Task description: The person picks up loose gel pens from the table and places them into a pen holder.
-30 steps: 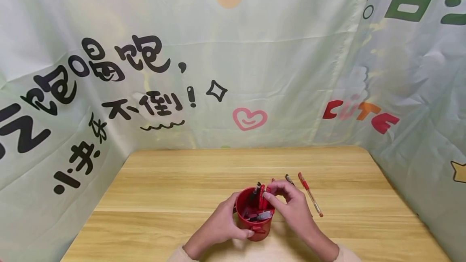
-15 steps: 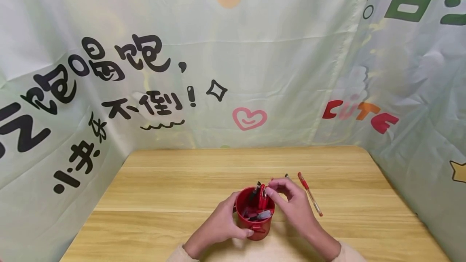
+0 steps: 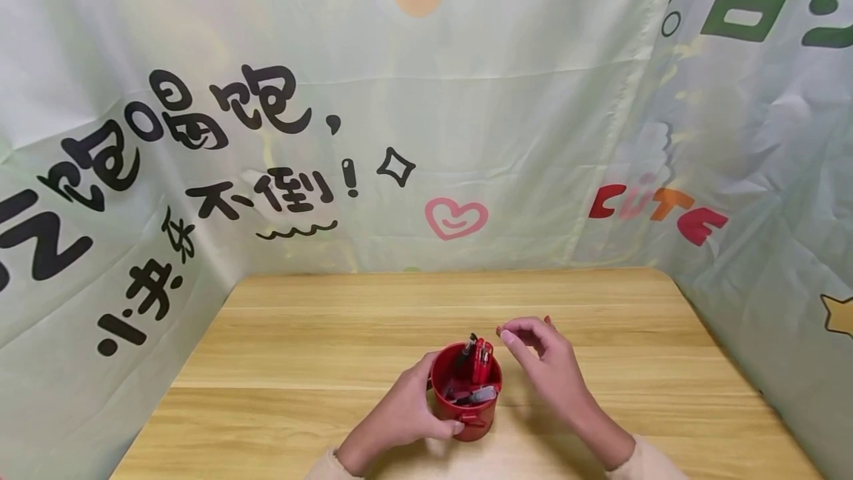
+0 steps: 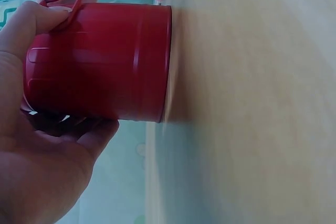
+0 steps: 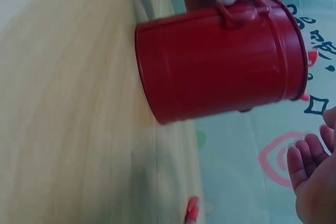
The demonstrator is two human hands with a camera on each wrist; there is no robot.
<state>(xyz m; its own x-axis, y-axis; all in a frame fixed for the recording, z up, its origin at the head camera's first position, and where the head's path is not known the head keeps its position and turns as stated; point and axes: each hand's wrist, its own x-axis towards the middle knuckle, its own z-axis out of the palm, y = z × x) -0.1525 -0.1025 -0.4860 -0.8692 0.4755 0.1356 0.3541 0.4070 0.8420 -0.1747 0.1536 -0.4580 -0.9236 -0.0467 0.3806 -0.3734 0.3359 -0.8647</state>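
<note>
A red metal cup with small wire handles stands upright on the wooden table. My left hand grips it from the left, thumb on the near handle and fingers round the far side. Inside lean red pens, a black pen and a pen with a pale clip. My right hand hovers beyond the cup's right side, fingers loosely bent; the right wrist view shows nothing in them. Close to its fingertips a red pen end shows. Another red pen tip peeks out behind the hand.
The wooden table runs back to a printed cloth hung at the back and both sides. In the right wrist view, a red-ended pen lies on the table near its far edge.
My right hand has left the pens in the cup and moved away to the right and back, now covering most of the pens on the table. The left hand and cup have stayed put.
</note>
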